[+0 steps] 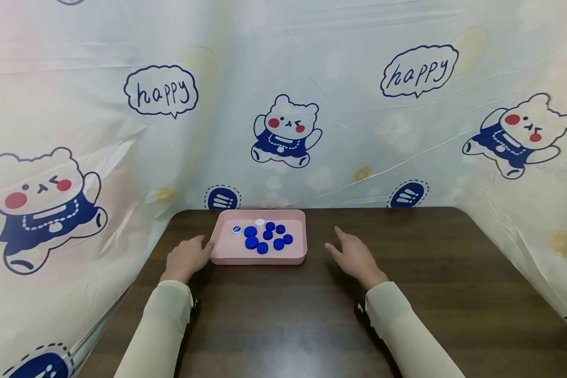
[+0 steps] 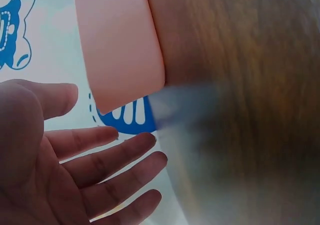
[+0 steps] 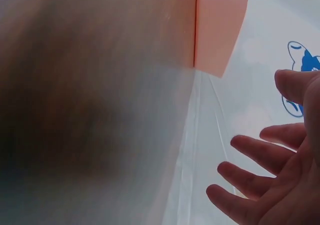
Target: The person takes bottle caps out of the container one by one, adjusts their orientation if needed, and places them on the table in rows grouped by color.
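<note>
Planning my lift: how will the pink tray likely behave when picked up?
The pink tray is probably stiff, given its crisp shape. Low and wide, it should hardly tip. Its blue discs look loose and may slide if it tilts.

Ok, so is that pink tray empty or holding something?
Not empty: in the head view, the pink tray has several blue discs and a white one lying inside it.

Two hands [image 1: 187, 258] [image 1: 357, 258], one tray [image 1: 260, 261] — eight blue discs [image 1: 252, 242], one white [image 1: 260, 222], one two-toned [image 1: 237, 229].
</note>
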{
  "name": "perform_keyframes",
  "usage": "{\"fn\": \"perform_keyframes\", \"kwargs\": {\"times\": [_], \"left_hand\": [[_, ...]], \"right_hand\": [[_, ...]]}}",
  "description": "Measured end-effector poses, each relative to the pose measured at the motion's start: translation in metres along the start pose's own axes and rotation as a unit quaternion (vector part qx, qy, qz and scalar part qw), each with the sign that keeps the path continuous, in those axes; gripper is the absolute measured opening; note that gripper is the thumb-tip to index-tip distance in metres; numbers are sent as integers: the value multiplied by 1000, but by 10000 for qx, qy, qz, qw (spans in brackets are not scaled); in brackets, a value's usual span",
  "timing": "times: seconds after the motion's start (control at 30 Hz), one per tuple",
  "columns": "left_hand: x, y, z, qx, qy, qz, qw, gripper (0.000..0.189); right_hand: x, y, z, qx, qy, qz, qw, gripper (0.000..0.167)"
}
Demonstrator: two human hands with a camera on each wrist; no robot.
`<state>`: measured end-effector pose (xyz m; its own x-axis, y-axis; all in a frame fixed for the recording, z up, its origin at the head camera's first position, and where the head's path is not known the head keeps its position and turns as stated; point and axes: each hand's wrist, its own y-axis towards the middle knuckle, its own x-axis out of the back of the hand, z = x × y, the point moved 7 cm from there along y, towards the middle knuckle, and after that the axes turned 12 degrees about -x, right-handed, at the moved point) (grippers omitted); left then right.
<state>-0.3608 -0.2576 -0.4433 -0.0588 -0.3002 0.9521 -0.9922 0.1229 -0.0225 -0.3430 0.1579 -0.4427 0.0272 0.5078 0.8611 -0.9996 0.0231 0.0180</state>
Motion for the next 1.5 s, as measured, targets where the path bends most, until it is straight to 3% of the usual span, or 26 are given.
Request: {"fn": "perform_keyframes", "kwargs": {"times": [0.3,0.53,0.93,1.23,1.5], "left_hand": [[-5,4,2,55,-162,-93,9998,58],[-7,3,7,173,-439,-150,9988,61],[-13,3,0,-99,-597,-113,9981,49],[-8,4,-3,-190,-495,-61,9986,44],[-13,6,-2,-202,-404,-14,9990,40]], "right_hand": [[-18,20,16,-176,223,359,9990,60],[-32,26,30,-156,24,732,9972,61],[-42,25,31,35,-282,883,9957,58],[-48,21,38,-27,-503,1079,9929,46],[-55,21,36,-244,-353,1249,9912,43]]}}
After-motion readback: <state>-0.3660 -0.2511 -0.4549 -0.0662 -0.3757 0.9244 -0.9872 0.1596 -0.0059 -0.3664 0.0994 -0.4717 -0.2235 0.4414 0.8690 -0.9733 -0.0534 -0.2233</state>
